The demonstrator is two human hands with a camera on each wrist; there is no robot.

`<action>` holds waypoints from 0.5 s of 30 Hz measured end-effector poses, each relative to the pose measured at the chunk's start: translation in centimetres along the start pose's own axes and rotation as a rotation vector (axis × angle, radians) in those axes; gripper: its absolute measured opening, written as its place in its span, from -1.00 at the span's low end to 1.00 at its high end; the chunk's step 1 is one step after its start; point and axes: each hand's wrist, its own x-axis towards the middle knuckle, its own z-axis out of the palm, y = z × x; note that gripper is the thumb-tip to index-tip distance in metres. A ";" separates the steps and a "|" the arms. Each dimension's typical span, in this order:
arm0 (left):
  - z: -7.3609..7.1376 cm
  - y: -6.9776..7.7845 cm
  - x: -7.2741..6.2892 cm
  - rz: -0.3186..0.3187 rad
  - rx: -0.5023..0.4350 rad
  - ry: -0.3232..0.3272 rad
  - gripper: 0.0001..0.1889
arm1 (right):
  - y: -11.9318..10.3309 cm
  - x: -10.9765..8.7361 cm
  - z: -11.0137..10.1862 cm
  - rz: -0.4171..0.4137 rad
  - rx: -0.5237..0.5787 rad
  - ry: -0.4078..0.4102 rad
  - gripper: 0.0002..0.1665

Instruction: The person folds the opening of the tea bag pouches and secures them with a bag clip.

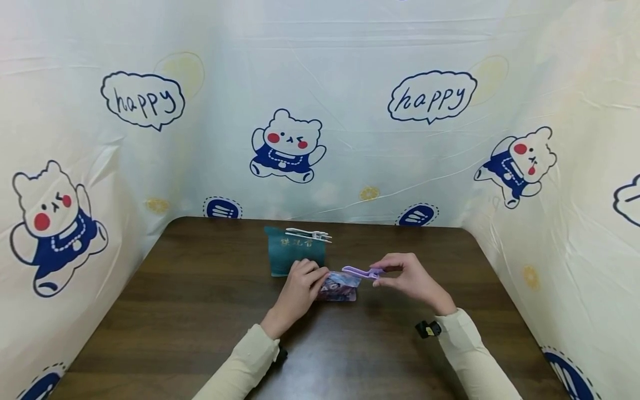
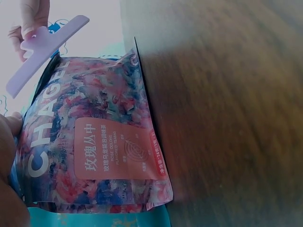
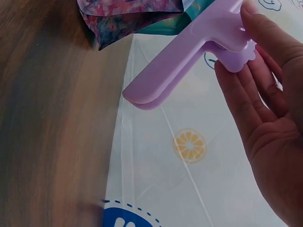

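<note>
A floral pink-and-blue tea pouch (image 1: 338, 292) stands on the table, its printed front (image 2: 106, 106) filling much of the left wrist view. My left hand (image 1: 301, 283) grips the pouch near its upper left side, partly covering it. Between the thumb and fingers of my right hand (image 1: 414, 279) is a purple bag clip (image 1: 361, 272), pinched by its handle end. The clip's long bars (image 3: 163, 78) point toward the pouch top and lie close together in the right wrist view. From the left wrist view, the clip (image 2: 49, 54) is beside the pouch's upper edge; contact is unclear.
Just behind the left hand stands a dark green pouch (image 1: 295, 256) with gold lettering. A white clip (image 1: 308, 235) sits across its top. The brown wooden table (image 1: 200, 300) reaches back to a printed cloth (image 1: 350, 183) that hangs around three sides.
</note>
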 end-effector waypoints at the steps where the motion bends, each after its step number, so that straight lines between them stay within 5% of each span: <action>1: 0.0 0.0 0.0 -0.003 -0.002 -0.004 -0.87 | -0.3 0.0 0.0 -0.005 0.000 -0.004 -0.64; 7: 0.0 0.1 0.1 0.003 0.002 0.000 -0.88 | -1.7 0.0 -0.2 -0.031 -0.008 -0.009 -0.67; 15: -0.1 0.1 0.1 -0.004 0.002 -0.002 -0.88 | 1.2 0.1 0.0 -0.023 -0.040 -0.003 -0.66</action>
